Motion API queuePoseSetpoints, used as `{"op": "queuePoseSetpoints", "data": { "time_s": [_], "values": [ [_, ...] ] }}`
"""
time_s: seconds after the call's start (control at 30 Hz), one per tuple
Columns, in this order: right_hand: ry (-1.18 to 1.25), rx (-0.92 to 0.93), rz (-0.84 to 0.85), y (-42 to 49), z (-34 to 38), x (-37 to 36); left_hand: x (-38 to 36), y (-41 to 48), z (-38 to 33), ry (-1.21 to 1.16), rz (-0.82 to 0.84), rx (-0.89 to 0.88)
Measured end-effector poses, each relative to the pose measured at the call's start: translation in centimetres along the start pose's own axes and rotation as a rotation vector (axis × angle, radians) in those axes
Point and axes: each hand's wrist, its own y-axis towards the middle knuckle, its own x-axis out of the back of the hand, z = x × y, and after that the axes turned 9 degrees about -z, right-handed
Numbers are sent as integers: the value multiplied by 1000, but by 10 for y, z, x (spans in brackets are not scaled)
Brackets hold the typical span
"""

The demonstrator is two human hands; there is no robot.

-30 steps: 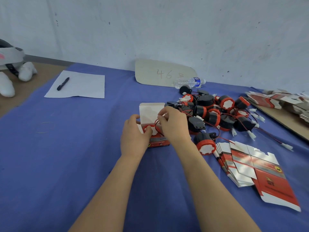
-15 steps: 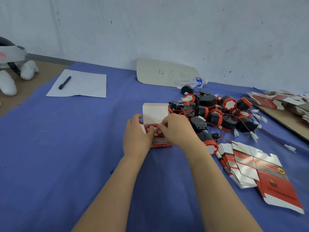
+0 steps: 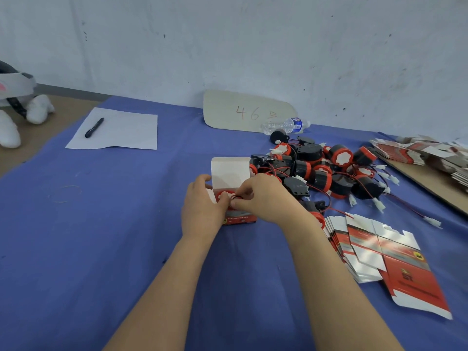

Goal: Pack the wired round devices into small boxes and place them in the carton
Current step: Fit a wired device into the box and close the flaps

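Note:
A small red and white box (image 3: 240, 218) stands on the blue cloth with its white lid flap (image 3: 230, 172) raised. Inside it sits a round black and red device (image 3: 224, 195), red face up. My left hand (image 3: 202, 211) grips the box's left side. My right hand (image 3: 263, 198) pinches the device's red and black wire (image 3: 236, 197) over the box opening. A pile of several more wired round devices (image 3: 321, 171) lies just right of the box. No carton is in view.
A fanned stack of flat unfolded boxes (image 3: 374, 257) lies at the right front. More flat boxes (image 3: 425, 153) rest on a brown board at far right. A paper sheet (image 3: 119, 130) with a pen (image 3: 94, 127), a card marked 46 (image 3: 248, 112) and a water bottle (image 3: 286, 125) lie farther back.
The device has sunk lower into the box. My right hand has shifted down and left, gathering the wire over the opening. My left hand stays on the box.

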Motion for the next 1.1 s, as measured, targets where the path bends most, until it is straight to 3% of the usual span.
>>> {"op": "queuePoseSetpoints", "data": {
  "time_s": [0.57,0.77,0.9,1.1],
  "values": [
    [-251,-151,-200,9,3,-24,2,-2,-4,-33,16,10],
    [-202,-74,-117,8,-1,-22,2,-2,-6,-42,23,4],
    [-94,-142,-185,10,0,-17,2,-2,-5,-34,28,8],
    [-287,-136,-154,15,1,-16,2,-2,-3,-23,28,8]
  ]
}}
